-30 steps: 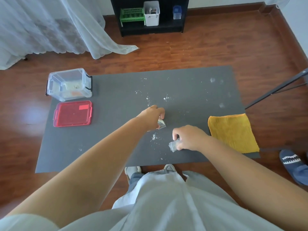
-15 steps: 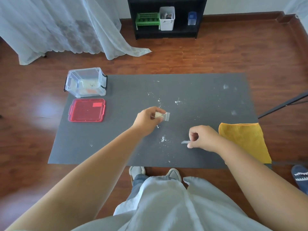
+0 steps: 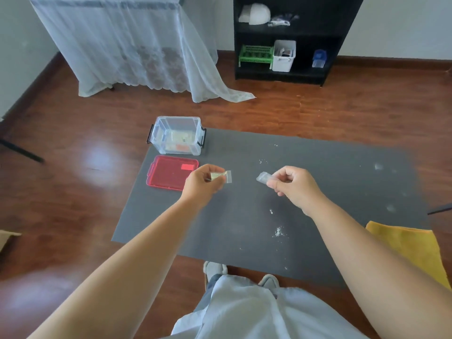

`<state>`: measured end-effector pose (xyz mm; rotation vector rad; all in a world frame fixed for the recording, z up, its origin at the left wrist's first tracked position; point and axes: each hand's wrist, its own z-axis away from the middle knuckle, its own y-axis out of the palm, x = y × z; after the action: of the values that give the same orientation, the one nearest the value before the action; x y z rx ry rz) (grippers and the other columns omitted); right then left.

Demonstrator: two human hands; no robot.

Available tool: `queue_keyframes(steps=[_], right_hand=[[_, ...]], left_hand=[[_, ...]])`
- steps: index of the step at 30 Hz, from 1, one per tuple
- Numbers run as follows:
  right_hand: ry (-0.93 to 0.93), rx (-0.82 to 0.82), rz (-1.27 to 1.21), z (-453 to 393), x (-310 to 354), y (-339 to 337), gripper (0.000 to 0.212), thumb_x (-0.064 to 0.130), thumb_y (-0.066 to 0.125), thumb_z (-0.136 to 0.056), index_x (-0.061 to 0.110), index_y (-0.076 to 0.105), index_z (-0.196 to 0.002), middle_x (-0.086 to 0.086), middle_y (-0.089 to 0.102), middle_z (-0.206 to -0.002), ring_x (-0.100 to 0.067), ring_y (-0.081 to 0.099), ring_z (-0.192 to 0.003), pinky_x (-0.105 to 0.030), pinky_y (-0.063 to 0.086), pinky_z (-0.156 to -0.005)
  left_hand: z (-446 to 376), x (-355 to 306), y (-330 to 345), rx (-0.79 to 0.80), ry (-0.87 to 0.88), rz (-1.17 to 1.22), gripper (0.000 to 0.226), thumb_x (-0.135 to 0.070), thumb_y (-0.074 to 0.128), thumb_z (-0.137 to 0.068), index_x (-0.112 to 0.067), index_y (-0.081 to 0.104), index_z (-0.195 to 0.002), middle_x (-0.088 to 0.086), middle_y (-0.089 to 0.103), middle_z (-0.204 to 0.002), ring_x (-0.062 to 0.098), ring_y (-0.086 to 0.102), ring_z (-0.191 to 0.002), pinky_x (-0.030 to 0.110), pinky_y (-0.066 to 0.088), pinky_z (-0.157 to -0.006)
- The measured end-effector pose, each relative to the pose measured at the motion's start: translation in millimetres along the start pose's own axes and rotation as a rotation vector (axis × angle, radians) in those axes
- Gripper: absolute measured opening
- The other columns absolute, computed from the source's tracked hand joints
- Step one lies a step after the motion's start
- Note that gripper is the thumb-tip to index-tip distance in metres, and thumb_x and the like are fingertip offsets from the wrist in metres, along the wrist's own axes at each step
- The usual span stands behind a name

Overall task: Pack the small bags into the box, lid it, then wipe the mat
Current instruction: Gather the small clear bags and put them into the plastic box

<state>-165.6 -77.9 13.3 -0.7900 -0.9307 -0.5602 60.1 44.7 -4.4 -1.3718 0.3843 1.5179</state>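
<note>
My left hand (image 3: 203, 184) pinches a small clear bag (image 3: 221, 176) with yellowish contents, held above the grey mat (image 3: 330, 192) just right of the red lid (image 3: 168, 172). My right hand (image 3: 293, 185) holds a second small clear bag (image 3: 263, 178) over the mat's middle. The clear box (image 3: 177, 135) stands open at the mat's far left corner with a few bags lying inside. The red lid lies flat in front of it. White crumbs (image 3: 278, 231) are scattered over the mat. A yellow cloth (image 3: 411, 248) lies at the mat's near right corner.
The mat lies on a wooden floor (image 3: 73, 167). A black shelf unit (image 3: 288, 37) with a green basket and white bin stands behind. A lace-draped object (image 3: 137, 45) is at back left. My shoes (image 3: 215, 269) touch the mat's near edge.
Both hands lifted off the mat and moved left toward the box, each carrying its small bag. My head turned left and up, showing more of the room.
</note>
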Motion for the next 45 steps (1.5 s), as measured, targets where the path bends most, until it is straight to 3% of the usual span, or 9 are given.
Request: queue_keyframes(steps=[5,9,13,21,27,32,36,41,45], right_hand=[[-0.019,-0.01,-0.06,-34.8,42.0,46.6,0.008,0.011,0.068,-0.086,0.018,0.068,-0.082,0.005,0.066,-0.069,-0.003,0.061,-0.054,-0.014,0.045,-0.056],[-0.065,-0.005,-0.085,-67.8,81.1,84.1,0.015,0.008,0.064,-0.087,0.022,0.069,-0.086,0.004,0.066,-0.073,-0.008,0.06,-0.058,-0.027,0.051,-0.069],[-0.133,-0.047,-0.066,-101.7,116.2,122.1,0.013,0.012,0.064,-0.087,0.023,0.068,-0.092,0.002,0.067,-0.076,-0.011,0.057,-0.064,-0.026,0.048,-0.065],[-0.159,-0.155,0.145,-150.6,145.7,177.8,0.018,0.014,0.056,-0.093,0.025,0.069,-0.098,0.013,0.064,-0.085,-0.003,0.058,-0.075,-0.01,0.038,-0.058],[-0.161,-0.108,0.398,-162.0,143.6,199.2,0.028,0.019,0.05,-0.095,0.022,0.072,-0.112,0.004,0.066,-0.122,-0.017,0.061,-0.105,-0.031,0.049,-0.089],[-0.203,-0.298,0.252,-151.4,132.0,202.2,0.025,0.02,0.05,-0.094,0.021,0.068,-0.112,0.002,0.049,-0.116,-0.008,0.05,-0.085,-0.025,0.04,-0.079],[-0.058,-0.433,0.008,-130.4,110.9,197.3,0.027,0.014,0.049,-0.09,0.02,0.062,-0.113,0.0,0.056,-0.105,-0.009,0.051,-0.083,-0.023,0.036,-0.076],[0.256,-0.291,-0.006,-101.7,76.8,206.2,0.031,0.017,0.048,-0.089,0.022,0.056,-0.119,0.008,0.059,-0.085,-0.014,0.058,-0.072,-0.03,0.043,-0.062],[0.303,-0.124,0.11,-91.1,65.0,216.2,0.031,0.024,0.055,-0.09,0.02,0.06,-0.12,-0.001,0.069,-0.098,-0.021,0.066,-0.08,-0.032,0.052,-0.074]], left_hand=[[-22.1,4.8,-46.4,-0.132,-0.042,0.071,0.012,-0.028,0.07,-0.078,-0.04,0.069,-0.08,-0.007,0.061,-0.061,0.013,0.056,-0.053,0.027,0.046,-0.051],[-47.5,7.0,-83.9,-0.222,-0.026,0.058,0.016,-0.023,0.06,-0.088,-0.037,0.068,-0.088,-0.01,0.069,-0.065,0.009,0.064,-0.061,0.029,0.052,-0.061],[-70.2,-1.0,-116.6,-0.26,0.03,-0.008,0.013,-0.032,0.065,-0.083,-0.041,0.064,-0.093,-0.011,0.065,-0.075,-0.004,0.055,-0.056,0.011,0.041,-0.052],[-116.2,-8.8,-144.4,-0.233,0.123,-0.265,0.01,-0.04,0.059,-0.087,-0.043,0.062,-0.078,-0.026,0.065,-0.082,0.009,0.056,-0.095,0.036,0.035,-0.089],[-134.1,7.1,-142.7,-0.143,0.126,-0.465,0.021,-0.041,0.047,-0.096,-0.043,0.068,-0.102,-0.024,0.055,-0.114,0.013,0.03,-0.12,0.033,0.017,-0.086],[-128.9,22.7,-155.0,-0.22,0.084,-0.297,0.03,-0.032,0.044,-0.096,-0.048,0.06,-0.116,-0.025,0.043,-0.127,0.007,0.025,-0.113,0.034,0.016,-0.094],[-114.2,48.9,-174.3,-0.281,-0.103,-0.093,0.027,-0.032,0.047,-0.09,-0.043,0.06,-0.11,-0.017,0.05,-0.124,0.013,0.046,-0.117,0.043,0.034,-0.103],[-94.3,79.2,-179.3,-0.191,-0.242,-0.086,0.024,-0.021,0.054,-0.088,-0.031,0.064,-0.107,-0.009,0.065,-0.112,0.016,0.062,-0.099,0.031,0.05,-0.083],[-79.6,82.4,-171.5,-0.147,-0.236,-0.144,0.025,-0.021,0.055,-0.085,-0.04,0.069,-0.095,-0.017,0.069,-0.094,0.004,0.063,-0.079,0.014,0.044,-0.059]])
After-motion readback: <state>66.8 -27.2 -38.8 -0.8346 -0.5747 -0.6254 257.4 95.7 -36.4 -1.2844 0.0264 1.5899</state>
